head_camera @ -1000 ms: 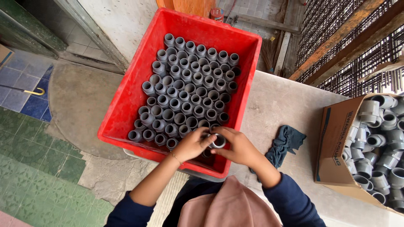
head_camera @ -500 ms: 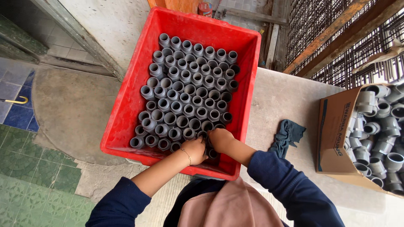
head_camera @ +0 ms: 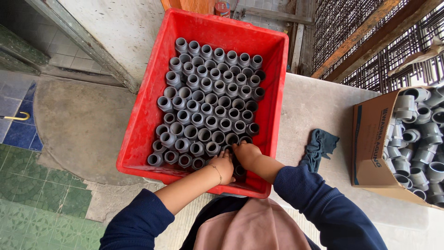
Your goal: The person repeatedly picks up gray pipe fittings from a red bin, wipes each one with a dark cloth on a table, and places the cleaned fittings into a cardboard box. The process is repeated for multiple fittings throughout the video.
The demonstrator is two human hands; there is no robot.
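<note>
Hands meet at the near edge of the crate (head_camera: 138, 125), inside it. Left hand (head_camera: 223, 165) lies palm down with fingers curled over the nearest fittings (head_camera: 208, 111); whether it grips one cannot be told, since the fingertips are hidden. Right hand (head_camera: 246, 153) sits just beside it, touching it, fingers bent down among the same fittings; its hold cannot be told either. Ahead of both hands the grey fittings stand upright in tight rows, open ends up, filling the crate to its far wall. A thin bracelet (head_camera: 217, 171) circles the left wrist. Right of the right forearm, on the concrete slab (head_camera: 319, 106), lies a crumpled dark cloth (head_camera: 318, 147), near but apart from the crate. Farther right stands a cardboard box (head_camera: 370, 139) holding a loose heap of grey elbows (head_camera: 416, 139).
</note>
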